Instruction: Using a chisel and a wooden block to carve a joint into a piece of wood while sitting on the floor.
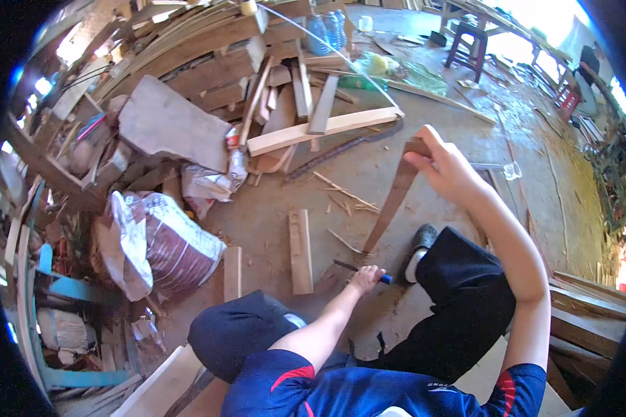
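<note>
My left hand [364,279] grips a blue-handled tool [385,278] with a dark flat blade pointing left, low between my legs. My right hand [439,164], raised to the right, pinches the upper end of a tapered brown wooden strip [394,197]. The strip slants down to the floor just above the blade. Thin split slivers [348,198] and shavings lie on the floor around it. Two short wooden blocks [300,250] lie to the left of my left hand.
Wood piles [215,52], a curved plank [323,128], a flat slab [170,121] and bulging sacks [163,243] crowd the left and back. Bottles [320,35], a stool [464,52] and a long workbench stand behind. Another person [586,80] is at the far right. Boards [584,313] lie beside me.
</note>
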Available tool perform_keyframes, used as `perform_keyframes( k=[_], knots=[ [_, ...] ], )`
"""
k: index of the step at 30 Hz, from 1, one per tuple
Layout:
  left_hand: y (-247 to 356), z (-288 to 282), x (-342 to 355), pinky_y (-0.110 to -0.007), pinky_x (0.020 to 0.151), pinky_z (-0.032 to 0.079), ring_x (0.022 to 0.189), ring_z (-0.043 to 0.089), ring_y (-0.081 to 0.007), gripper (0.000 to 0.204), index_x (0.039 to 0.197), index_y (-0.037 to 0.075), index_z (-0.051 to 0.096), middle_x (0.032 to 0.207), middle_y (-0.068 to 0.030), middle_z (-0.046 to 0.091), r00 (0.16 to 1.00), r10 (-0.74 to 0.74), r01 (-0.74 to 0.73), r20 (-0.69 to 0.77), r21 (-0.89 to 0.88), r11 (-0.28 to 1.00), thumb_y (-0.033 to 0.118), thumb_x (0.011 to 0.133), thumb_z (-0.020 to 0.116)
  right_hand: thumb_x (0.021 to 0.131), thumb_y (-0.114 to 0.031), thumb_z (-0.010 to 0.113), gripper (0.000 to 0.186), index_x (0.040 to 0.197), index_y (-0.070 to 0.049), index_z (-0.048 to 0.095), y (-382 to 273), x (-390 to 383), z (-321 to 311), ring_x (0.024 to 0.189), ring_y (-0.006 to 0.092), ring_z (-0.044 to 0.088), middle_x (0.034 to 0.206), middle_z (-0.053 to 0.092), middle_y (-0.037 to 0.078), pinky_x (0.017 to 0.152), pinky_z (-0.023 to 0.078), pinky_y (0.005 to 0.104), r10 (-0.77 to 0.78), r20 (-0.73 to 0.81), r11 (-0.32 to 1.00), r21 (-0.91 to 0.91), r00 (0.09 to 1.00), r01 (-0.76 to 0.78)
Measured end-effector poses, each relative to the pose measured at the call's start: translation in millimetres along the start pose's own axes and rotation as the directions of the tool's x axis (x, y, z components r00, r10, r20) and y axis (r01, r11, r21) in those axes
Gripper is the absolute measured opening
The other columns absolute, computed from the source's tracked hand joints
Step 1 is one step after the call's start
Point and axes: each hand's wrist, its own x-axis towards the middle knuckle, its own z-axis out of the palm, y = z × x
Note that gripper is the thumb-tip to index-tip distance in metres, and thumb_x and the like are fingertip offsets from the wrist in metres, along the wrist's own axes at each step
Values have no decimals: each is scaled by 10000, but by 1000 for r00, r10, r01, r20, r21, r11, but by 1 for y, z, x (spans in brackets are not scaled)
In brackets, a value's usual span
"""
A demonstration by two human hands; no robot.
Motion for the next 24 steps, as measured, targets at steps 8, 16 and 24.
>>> perform_keyframes(
  k=[8,16,24],
  knots=[
    [21,-36,-1,-422,674,524,802,651,-298,195,850,102,588,811,-112,657,930,-30,-11,367,109,994,228,713,647,899,-288,556,336,1050,-20,421,-3,-1,-17,624,438,534,668,568,236,566,411,451,113,29,954,-283,993,-100],
    [-1,-1,-48,-401,637,527,773,658,-283,186,817,107,582,768,-89,653,831,148,-247,536,119,962,172,669,673,914,-298,523,311,1018,-28,410,-27,7,-10,662,459,542,662,566,239,583,406,484,125,91,953,-286,988,-94],
    [19,-9,-26,-414,656,526,794,655,-290,242,870,116,568,815,-101,649,837,106,-181,537,90,979,172,668,688,925,-299,508,305,1018,-41,375,-6,-3,-10,654,461,544,655,559,245,572,399,499,87,58,973,-220,995,-72]
  ],
)
